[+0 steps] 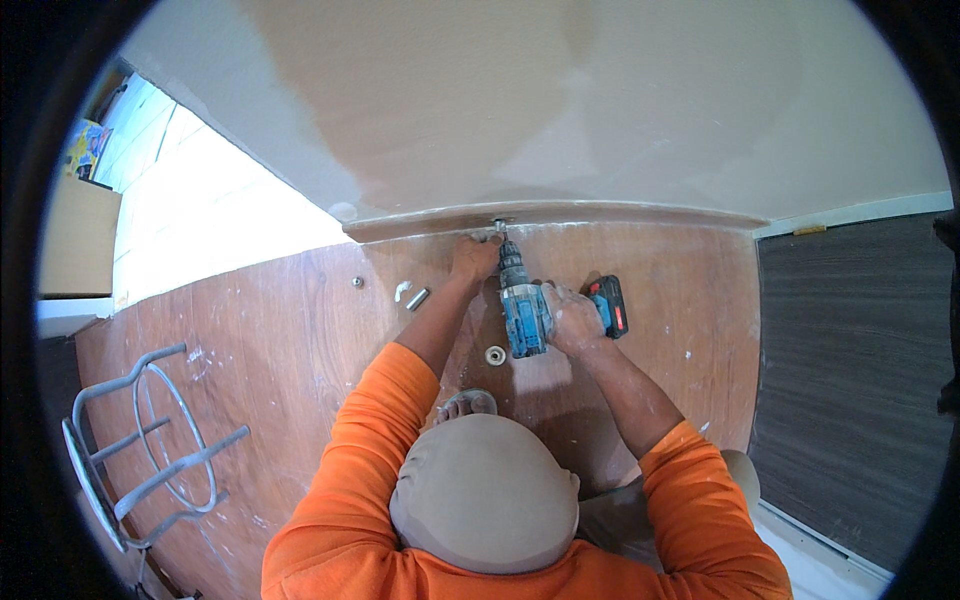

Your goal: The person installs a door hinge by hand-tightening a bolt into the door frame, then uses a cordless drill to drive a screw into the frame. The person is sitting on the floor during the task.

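A blue and black cordless drill (525, 315) points away from me, its tip close to the base of the wall. My right hand (573, 318) is wrapped round its handle, and the battery sticks out to the right of my fist. Just left of the chuck, my left hand (477, 258) has its fingers closed near the drill's tip. Whatever they pinch is too small to make out. A small metal fitting (500, 226) shows at the baseboard (620, 212), in front of the tip. On the wood-look floor behind the drill lies a round metal ring (495, 355).
Left of my forearm lie a metal cylinder (418, 299), a white scrap (402, 291) and a small metal piece (357, 282). A tubular metal stool frame (150, 450) lies at left. A dark grey panel (850, 370) borders the right; a cardboard box (80, 235) stands far left.
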{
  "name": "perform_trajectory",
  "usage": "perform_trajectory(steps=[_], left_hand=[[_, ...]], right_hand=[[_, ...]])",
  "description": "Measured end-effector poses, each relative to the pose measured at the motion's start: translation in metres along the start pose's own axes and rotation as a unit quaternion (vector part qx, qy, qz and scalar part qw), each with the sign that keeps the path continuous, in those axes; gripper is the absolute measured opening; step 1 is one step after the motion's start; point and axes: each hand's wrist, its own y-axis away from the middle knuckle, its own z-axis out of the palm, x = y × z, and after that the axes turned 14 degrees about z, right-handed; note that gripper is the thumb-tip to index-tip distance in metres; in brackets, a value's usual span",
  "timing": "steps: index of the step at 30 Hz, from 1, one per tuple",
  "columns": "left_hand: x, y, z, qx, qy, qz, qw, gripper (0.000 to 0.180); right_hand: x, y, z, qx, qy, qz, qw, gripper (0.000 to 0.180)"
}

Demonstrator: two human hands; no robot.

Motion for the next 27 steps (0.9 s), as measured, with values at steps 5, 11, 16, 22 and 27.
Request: perform_trajectory(steps=[5,11,16,22,27], left_hand=[[0.000,-0.004,0.001,0.001,0.012,-0.040,0.999,0.047],[0.004,0.000,-0.001,-0.005,-0.019,-0.035,0.999,0.050],[-0.003,-0.007,-0.003,0.000,-0.027,-0.016,0.999,0.050],[-0.004,-0.007,0.000,0.011,0.012,-0.063,0.998,0.050],[-0.034,-0.022,-0.003,-0.051,-0.050,0.022,0.997,0.044]], right_hand=[[-0.003,-0.001,0.003,0.023,-0.036,0.006,0.999,0.049],[-0.013,0.000,0.002,0.015,-0.054,0.020,0.998,0.037],[-0.017,0.002,0.001,0.012,-0.057,0.027,0.998,0.035],[-0.013,0.002,0.009,0.027,-0.054,0.022,0.998,0.036],[-0.014,0.004,0.009,0.042,-0.063,0.004,0.997,0.037]])
